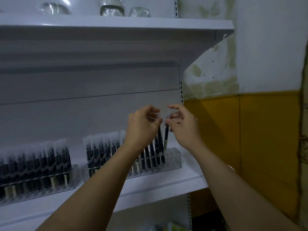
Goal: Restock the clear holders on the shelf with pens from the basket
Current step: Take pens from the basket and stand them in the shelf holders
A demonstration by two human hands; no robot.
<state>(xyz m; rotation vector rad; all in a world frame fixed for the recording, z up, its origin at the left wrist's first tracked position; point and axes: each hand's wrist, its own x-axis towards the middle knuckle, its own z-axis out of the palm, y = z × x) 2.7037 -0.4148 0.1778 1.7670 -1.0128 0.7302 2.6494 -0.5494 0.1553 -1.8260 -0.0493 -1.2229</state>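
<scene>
Two clear holders stand on the white shelf [166,184]. The left holder [73,177] is packed with dark pens in clear sleeves. The right holder [175,160] has pens along most of its length and open holes at its right end. My left hand [143,124] pinches the top of a sleeved dark pen [159,135] above the right holder. My right hand [181,124] pinches the top of another dark pen [166,139], whose lower end stands at the holder's open holes. No basket is in view.
An upper shelf [116,29] overhangs the work area, with clear glassware [111,7] on it. To the right stands a white and yellow wall [250,122]. A lower shelf level with pale green items [173,226] shows at the bottom.
</scene>
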